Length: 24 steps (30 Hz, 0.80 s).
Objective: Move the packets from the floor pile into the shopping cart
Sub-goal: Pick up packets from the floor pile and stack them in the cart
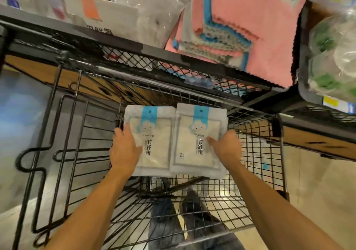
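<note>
**Two packets held side by side over the cart**

Left: the black wire wall of the shopping cart (63, 134), seen from above, with the pale floor (17, 182) blurred beyond it. My left hand (125, 149) grips the left packet (152, 139) at its outer edge; the thumb lies across the printed front, and the other fingers curl out of sight behind the edge. Centre: the two white packets, each with a blue strip at the top and a cloud face, sit edge to edge, flat and facing up, inside the cart's rim and above its wire bottom. Below them, through the mesh, my dark trouser legs (173, 220) show. My right hand (227, 147) holds the right packet (200, 139) the same way, thumb on the front, remaining fingers hidden at the outer edge. Right: the cart's far wall, and above it a store shelf (134, 47) carrying pink towels (250, 18) and wrapped green-and-white goods (331, 57).
</note>
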### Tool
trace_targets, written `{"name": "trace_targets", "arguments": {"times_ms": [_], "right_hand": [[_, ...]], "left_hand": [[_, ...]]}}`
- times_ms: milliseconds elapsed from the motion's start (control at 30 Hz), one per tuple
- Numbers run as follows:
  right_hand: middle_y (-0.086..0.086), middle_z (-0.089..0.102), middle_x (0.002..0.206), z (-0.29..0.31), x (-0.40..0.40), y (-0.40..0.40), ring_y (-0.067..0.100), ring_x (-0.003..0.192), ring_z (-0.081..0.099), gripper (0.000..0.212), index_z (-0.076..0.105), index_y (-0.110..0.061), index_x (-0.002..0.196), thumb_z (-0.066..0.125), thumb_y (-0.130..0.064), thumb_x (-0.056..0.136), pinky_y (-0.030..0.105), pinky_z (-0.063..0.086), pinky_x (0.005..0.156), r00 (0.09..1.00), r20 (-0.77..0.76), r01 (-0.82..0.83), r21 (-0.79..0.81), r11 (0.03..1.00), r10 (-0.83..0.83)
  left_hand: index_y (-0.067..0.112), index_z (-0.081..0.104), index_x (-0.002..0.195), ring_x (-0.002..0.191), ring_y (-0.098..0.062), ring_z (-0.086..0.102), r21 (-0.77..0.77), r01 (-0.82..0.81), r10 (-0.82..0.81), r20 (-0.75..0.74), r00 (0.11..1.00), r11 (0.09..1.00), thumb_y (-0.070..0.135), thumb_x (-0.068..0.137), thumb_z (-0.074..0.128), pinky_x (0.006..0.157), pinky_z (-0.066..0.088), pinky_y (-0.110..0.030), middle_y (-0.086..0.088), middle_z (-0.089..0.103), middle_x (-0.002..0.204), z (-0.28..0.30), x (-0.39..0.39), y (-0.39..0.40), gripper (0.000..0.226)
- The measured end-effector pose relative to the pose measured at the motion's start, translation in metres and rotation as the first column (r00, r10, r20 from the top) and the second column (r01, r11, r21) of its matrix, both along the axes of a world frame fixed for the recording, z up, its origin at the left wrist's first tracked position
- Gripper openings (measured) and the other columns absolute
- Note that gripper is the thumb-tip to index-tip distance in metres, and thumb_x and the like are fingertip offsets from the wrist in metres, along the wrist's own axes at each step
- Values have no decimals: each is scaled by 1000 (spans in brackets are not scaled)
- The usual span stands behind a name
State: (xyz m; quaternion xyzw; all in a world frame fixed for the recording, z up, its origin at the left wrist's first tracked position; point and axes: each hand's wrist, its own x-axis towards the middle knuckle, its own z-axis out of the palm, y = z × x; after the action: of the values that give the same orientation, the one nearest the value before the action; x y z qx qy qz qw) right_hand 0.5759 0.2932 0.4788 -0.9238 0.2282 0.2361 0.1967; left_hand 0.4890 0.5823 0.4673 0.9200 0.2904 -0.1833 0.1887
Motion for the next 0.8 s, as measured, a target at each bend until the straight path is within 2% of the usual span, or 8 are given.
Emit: {"name": "trace_targets", "arguments": {"times_ms": [67, 133, 267, 333, 400, 467, 600, 800], "right_hand": [[6, 63, 107, 2, 2, 2, 23, 92, 61, 63, 52, -8, 116, 83, -51, 81, 40, 55, 75, 992, 33, -120, -99, 988, 124], [7, 61, 116, 6, 5, 4, 25, 105, 58, 67, 52, -9, 122, 80, -54, 82, 45, 54, 87, 968, 41, -237, -184, 954, 249], [6, 52, 134, 26, 4, 3, 27, 126, 48, 72, 45, -15, 141, 67, -59, 89, 48, 43, 103, 897, 20, -420, -271, 866, 441], [4, 54, 137, 43, 2, 0, 26, 129, 47, 67, 46, -21, 142, 58, -63, 91, 51, 39, 109, 859, 39, -477, -306, 824, 511], [4, 53, 144, 65, 1, -5, 27, 137, 44, 67, 48, -24, 145, 52, -65, 93, 56, 32, 116, 832, 59, -505, -331, 797, 552], [4, 47, 153, 91, -1, -10, 27, 146, 37, 69, 45, -25, 150, 49, -66, 94, 60, 24, 120, 824, 92, -499, -351, 792, 559], [4, 40, 162, 149, -9, -20, 26, 153, 28, 70, 44, -27, 152, 48, -66, 95, 64, 14, 123, 835, 192, -431, -354, 830, 515], [4, 38, 163, 233, -40, -56, 25, 153, 28, 69, 44, -29, 154, 47, -67, 96, 64, 15, 123, 859, 360, -247, -329, 912, 363]], "left_hand": [[14, 45, 131, 101, -32, 49, 211, 213, -210, -39, 977, 954, 29, 64, 91, 77, 48, -46, -12, 44, 116, 3, 3, 0, 82], [16, 49, 127, 98, -30, 48, 334, 342, -334, -81, 939, 879, 37, 62, 89, 80, 42, -43, -11, 47, 115, 5, 6, 1, 79], [20, 48, 141, 122, -30, 44, 331, 403, -403, -73, 912, 853, 59, 83, 63, 97, 38, -48, -12, 46, 140, 22, 14, 1, 72], [22, 44, 149, 139, -30, 34, 331, 395, -410, -27, 912, 857, 62, 92, 47, 108, 32, -53, -13, 38, 154, 39, 18, -3, 69], [25, 33, 157, 152, -29, 18, 324, 389, -416, 14, 909, 862, 63, 97, 33, 118, 18, -58, -13, 23, 165, 59, 25, -6, 70], [26, 25, 160, 157, -27, 6, 314, 398, -431, 40, 901, 862, 66, 99, 23, 122, 7, -59, -11, 12, 169, 83, 31, -10, 73], [26, 35, 157, 156, -28, 12, 346, 417, -494, 170, 853, 840, 67, 99, 19, 121, 10, -63, -11, 19, 168, 139, 43, -24, 73], [32, 20, 161, 157, -24, 3, 336, 513, -595, 216, 774, 790, 71, 98, 19, 123, 2, -61, -5, 6, 171, 224, 66, -75, 74]]}}
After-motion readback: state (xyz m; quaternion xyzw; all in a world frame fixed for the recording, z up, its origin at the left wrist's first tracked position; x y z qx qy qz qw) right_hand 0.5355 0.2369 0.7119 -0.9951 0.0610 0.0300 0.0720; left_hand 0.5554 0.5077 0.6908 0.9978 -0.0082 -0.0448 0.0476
